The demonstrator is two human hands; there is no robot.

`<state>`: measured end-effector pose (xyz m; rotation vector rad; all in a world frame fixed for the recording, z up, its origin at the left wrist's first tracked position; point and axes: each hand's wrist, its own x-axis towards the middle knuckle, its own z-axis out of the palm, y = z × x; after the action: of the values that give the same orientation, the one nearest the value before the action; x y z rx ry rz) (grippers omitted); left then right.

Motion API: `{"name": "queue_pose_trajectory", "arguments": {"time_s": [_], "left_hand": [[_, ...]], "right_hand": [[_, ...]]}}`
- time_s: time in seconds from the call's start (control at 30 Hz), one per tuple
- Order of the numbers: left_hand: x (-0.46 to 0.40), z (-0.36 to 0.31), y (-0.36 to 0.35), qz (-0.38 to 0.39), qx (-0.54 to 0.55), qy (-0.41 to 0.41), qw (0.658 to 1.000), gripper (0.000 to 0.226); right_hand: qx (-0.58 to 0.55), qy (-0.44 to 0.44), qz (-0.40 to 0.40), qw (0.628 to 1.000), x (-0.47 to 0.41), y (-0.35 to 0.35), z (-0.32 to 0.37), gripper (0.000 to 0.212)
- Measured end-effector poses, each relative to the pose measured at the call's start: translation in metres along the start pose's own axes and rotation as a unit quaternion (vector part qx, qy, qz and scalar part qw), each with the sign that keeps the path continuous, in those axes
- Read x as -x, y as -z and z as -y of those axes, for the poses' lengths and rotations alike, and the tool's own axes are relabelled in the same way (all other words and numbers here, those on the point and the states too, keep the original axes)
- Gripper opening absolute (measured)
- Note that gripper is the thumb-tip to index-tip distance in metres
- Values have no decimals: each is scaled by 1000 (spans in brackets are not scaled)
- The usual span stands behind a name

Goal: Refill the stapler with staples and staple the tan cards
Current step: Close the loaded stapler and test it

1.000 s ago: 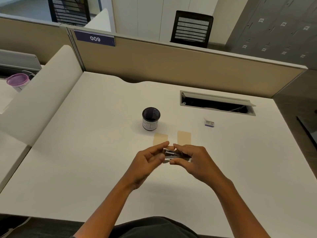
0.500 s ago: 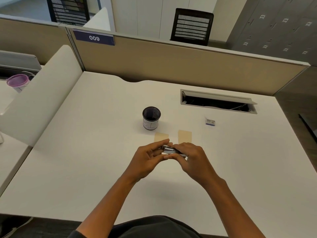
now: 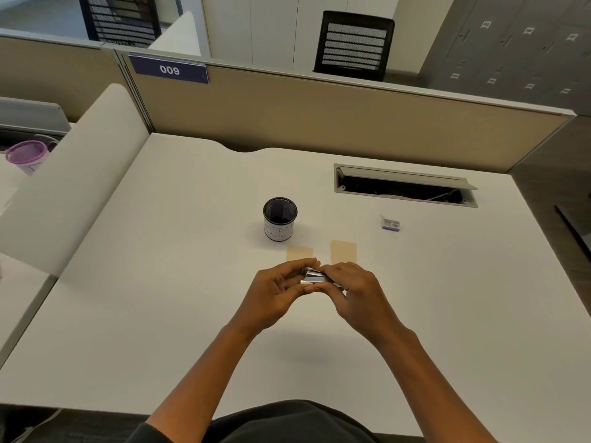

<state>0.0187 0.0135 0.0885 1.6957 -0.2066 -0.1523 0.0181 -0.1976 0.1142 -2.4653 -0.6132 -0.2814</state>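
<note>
Metal stapler (image 3: 314, 277) is held above the white desk (image 3: 160, 314), clamped between fingers of left hand (image 3: 277, 292) and right hand (image 3: 358, 295). Two tan cards (image 3: 343, 251) lie flat just beyond.

Stapler (image 3: 315, 277) I'm holding is shiny silver metal, the two cards (image 3: 300, 253) (image 3: 343, 251) are plain tan, and the desk (image 3: 160, 282) is off-white with no pattern. Pen cup (image 3: 279, 219) is black mesh on the rim and inside with a white band marked in dark lines, and the staple box (image 3: 390, 224) is white-grey with a purple edge. Partition (image 3: 319, 123) is tan, its sign (image 3: 169, 69) navy with white "009", the tub (image 3: 25, 153) at far left has a purple lid, and my shirt (image 3: 287, 423) is black.
</note>
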Motion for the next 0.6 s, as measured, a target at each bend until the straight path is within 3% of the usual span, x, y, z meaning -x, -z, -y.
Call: {"name": "queue_pose_trajectory", "arguments": {"time_s": [0.5, 0.6], "left_hand": [[-6, 8, 1, 3, -16, -37, 999, 36], [-8, 9, 1, 17, 1, -22, 1000, 42]], "right_hand": [[20, 17, -21, 999, -2, -7, 0, 32], [11, 12, -23, 1000, -4, -6, -3, 30]]}}
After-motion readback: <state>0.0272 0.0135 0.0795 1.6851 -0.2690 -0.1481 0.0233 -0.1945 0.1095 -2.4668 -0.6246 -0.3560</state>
